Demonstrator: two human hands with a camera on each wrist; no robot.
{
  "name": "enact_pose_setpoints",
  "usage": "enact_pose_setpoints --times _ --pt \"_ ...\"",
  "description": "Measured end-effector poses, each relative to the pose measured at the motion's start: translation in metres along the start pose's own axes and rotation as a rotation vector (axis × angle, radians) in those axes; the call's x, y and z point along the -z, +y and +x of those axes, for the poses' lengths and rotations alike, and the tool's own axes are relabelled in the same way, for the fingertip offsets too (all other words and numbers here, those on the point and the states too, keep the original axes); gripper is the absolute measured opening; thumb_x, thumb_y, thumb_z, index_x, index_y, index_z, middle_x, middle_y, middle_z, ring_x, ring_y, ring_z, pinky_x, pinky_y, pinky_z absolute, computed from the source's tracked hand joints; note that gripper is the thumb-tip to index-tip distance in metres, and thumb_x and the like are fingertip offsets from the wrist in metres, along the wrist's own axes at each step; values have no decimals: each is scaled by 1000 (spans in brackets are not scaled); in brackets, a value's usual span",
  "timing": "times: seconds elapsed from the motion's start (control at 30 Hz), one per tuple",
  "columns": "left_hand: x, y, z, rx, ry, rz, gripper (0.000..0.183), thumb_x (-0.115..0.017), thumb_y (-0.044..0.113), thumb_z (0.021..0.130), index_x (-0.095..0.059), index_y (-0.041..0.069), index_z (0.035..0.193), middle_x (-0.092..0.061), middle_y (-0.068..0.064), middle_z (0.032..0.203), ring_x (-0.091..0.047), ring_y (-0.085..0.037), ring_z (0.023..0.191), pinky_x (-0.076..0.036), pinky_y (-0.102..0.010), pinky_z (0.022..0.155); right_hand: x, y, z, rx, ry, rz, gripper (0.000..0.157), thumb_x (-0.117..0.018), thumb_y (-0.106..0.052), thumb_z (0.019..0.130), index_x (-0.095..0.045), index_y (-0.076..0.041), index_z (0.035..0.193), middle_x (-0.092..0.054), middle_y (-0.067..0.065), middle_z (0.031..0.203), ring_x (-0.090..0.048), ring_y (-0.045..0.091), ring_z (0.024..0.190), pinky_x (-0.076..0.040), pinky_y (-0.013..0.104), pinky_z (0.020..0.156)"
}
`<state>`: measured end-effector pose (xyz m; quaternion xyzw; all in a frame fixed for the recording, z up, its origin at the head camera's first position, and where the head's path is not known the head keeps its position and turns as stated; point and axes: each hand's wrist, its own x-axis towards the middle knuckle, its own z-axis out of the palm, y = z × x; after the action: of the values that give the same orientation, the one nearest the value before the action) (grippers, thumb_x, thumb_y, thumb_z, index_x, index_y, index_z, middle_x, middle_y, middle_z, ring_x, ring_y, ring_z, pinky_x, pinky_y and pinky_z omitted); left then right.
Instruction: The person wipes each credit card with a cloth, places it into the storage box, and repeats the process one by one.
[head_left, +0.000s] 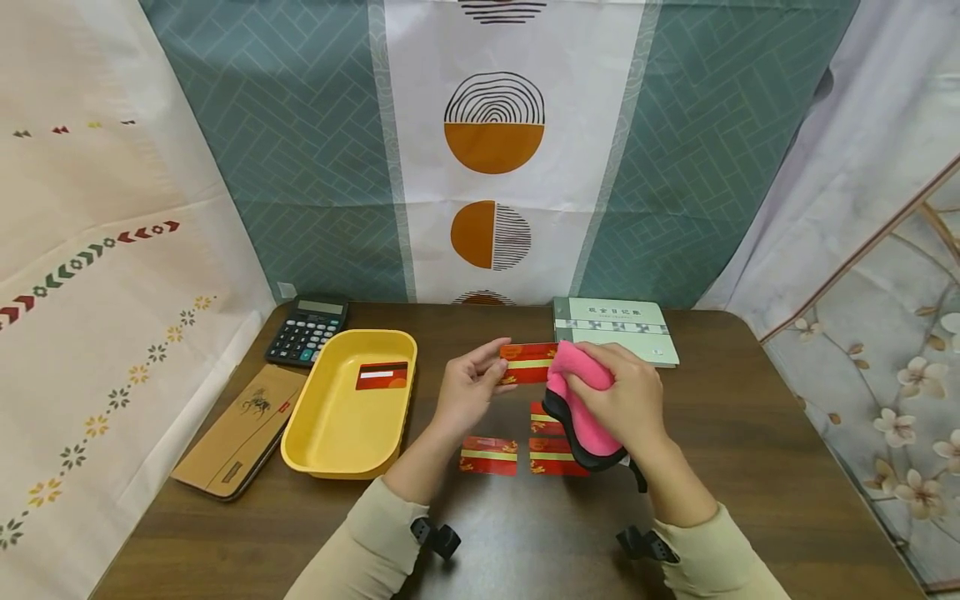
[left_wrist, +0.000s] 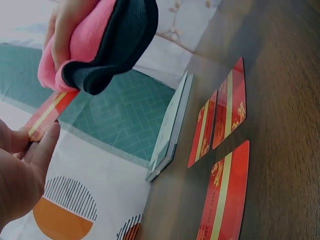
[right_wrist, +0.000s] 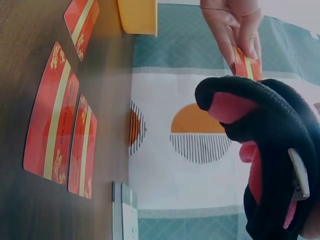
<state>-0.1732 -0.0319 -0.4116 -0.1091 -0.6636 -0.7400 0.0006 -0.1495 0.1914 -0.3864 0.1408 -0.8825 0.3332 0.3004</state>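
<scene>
My left hand (head_left: 468, 387) pinches the left end of a red card (head_left: 525, 363) with a pale yellow stripe, held up above the table. In my right hand (head_left: 626, 396) is a folded pink and black cloth (head_left: 588, 400), gripped so that it covers the card's right end. The left wrist view shows the cloth (left_wrist: 107, 45) wrapped over that end of the card (left_wrist: 47, 115). Below the hands, similar red cards lie on the table: one at the left (head_left: 488, 456), one at the right (head_left: 557, 457) and another behind it (head_left: 546, 419), partly hidden by the cloth.
Left of my hands stands a yellow tray (head_left: 341, 433) with a red card (head_left: 382, 376) lying face down inside. Beyond it are a black calculator (head_left: 307, 331) and a tan wallet-like case (head_left: 243, 429). A pale green account book (head_left: 617, 327) lies at the table's back edge.
</scene>
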Motion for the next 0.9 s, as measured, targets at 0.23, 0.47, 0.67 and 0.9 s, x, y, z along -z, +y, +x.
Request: enact_pose_setpoints --times 0.23,0.47,0.67,0.9 --pt "-6 5 -4 -47 -80 28 39 -57 -6 99 -60 0 137 -69 -24 119 -70 -35 107 -58 -49 85 -7 -9 1 -59 -24 -99 47 -89 -23 77 -75 -11 120 -73 11 101 -66 29 79 -54 45 61" --pt "-14 3 -3 -88 -116 99 35 -59 -4 99 -62 -3 135 -71 -23 115 -73 -31 98 -61 -34 80 -21 -28 -1 46 -10 -93 43 -90 -26 75 -78 -11 113 -72 9 98 -68 28 72 -54 42 54" --pt "-14 3 -4 -100 -145 83 36 -57 -3 100 -62 -2 136 -69 -22 121 -71 -32 103 -60 -33 82 -23 -35 -1 101 27 -72 44 -94 -24 71 -79 -11 110 -72 8 97 -68 28 71 -54 42 53" --pt "-12 3 -5 -103 -106 44 37 -57 -7 99 -61 -3 136 -70 -23 119 -72 -29 100 -60 -34 82 -22 -40 -4 161 -40 -146 42 -93 -21 71 -80 -14 110 -71 4 98 -65 24 65 -52 39 50"
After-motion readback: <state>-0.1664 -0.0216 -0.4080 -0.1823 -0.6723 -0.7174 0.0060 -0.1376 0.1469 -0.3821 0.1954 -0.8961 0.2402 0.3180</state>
